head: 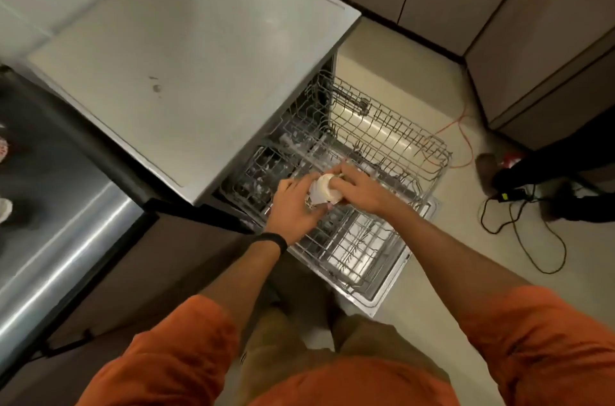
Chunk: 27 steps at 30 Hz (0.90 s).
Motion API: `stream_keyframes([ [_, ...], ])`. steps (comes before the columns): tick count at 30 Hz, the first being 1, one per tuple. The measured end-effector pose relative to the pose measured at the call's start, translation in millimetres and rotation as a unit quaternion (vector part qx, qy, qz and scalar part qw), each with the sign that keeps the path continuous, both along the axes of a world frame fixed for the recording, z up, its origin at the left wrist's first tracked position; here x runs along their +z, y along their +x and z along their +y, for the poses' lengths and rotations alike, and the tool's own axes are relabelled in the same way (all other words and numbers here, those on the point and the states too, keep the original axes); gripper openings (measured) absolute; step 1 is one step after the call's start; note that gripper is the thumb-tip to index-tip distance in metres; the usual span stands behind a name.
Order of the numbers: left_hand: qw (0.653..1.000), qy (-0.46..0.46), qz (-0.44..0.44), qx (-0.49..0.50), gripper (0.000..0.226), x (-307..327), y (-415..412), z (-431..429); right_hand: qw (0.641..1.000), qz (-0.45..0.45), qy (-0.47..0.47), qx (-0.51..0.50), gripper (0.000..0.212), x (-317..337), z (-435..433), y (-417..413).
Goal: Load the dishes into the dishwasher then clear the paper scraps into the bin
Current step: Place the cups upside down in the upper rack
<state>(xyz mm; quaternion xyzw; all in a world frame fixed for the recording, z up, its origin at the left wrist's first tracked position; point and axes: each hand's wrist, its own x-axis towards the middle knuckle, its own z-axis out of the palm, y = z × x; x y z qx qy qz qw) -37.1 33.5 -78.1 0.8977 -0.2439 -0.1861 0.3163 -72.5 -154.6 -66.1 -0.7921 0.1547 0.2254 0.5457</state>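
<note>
Over the dishwasher rack [399, 132] | your hands: left hand [293, 202] and right hand [359, 187] both clamped on one white cup [324, 189] | cup tilted, long axis running away from you; mouth direction unclear

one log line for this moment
phase: loading dishes | left hand: holds white dish | right hand: holds white dish | where: over pulled-out dishwasher rack

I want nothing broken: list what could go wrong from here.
1. The small white cup-like dish, gripped by the left hand and right hand over the grey wire rack, could slip and chip.
2. The open metal dishwasher door lies low by the legs: a trip hazard.
</note>
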Motion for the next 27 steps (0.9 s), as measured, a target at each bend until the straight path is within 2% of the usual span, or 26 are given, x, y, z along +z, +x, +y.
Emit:
stream_keyframes([
  [3,0.996,-0.001,0.09,-0.001,0.072,-27,-6,-8,1.0,0.021,-0.005,0.0,0.027,-29,-16,0],
  [6,0.989,0.009,0.145,0.029,0.07,-56,-7,-14,0.999,0.034,-0.018,0.007,0.025,-58,-25,6],
  [9,0.981,0.005,0.179,0.078,0.066,-83,-3,-21,0.998,0.053,-0.016,0.008,0.029,-92,-27,13],
  [16,0.97,0.037,0.23,0.073,0.054,-146,-5,-32,0.995,0.09,-0.035,0.008,0.032,-161,-25,9],
  [22,0.968,0.055,0.23,0.087,0.057,-173,-16,-38,0.994,0.08,-0.075,0.011,0.032,-186,-21,-2],
  [27,0.976,0.086,0.19,0.065,0.056,-179,-11,-43,0.99,0.086,-0.101,0.043,0.034,-189,-22,6],
])
